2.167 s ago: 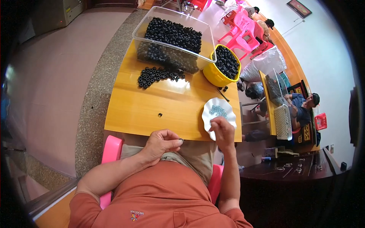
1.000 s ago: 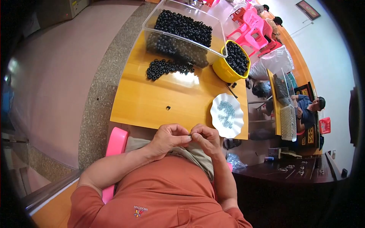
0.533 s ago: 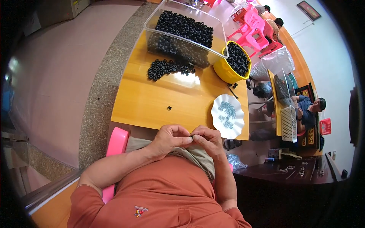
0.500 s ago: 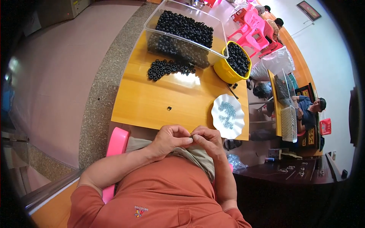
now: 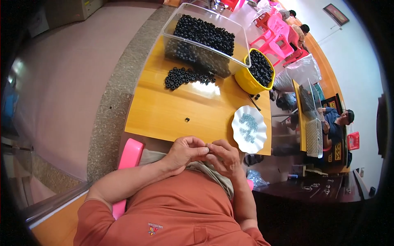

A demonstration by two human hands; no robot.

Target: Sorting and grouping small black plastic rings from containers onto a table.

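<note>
My left hand (image 5: 184, 155) and my right hand (image 5: 225, 159) meet in front of my belly, just off the near edge of the table. Thumbs and forefingers of both pinch a small dark part (image 5: 208, 147); the fingertips mostly cover it, so its exact kind is hidden. Beyond the hands lies a single small dark piece (image 5: 187, 119) on the yellow table (image 5: 160, 112). To the right, a white wavy-rimmed plate (image 5: 261, 135) holds many tiny clear bluish pieces (image 5: 248, 128). Farther off is a loose group of black rings (image 5: 177, 78).
A clear plastic bin (image 5: 239, 62) full of black rings stands at the far side. Next to it is a yellow tub (image 5: 245, 83) of black pieces, with a thin dark stick (image 5: 255, 103) nearby. A seated co-worker (image 5: 334, 123) and pink chairs (image 5: 279, 35) are off right.
The view has shifted slightly, so the table's things sit a little lower and farther right. My right hand has turned a little, its fingers rearranged; both hands still meet at the small part.
</note>
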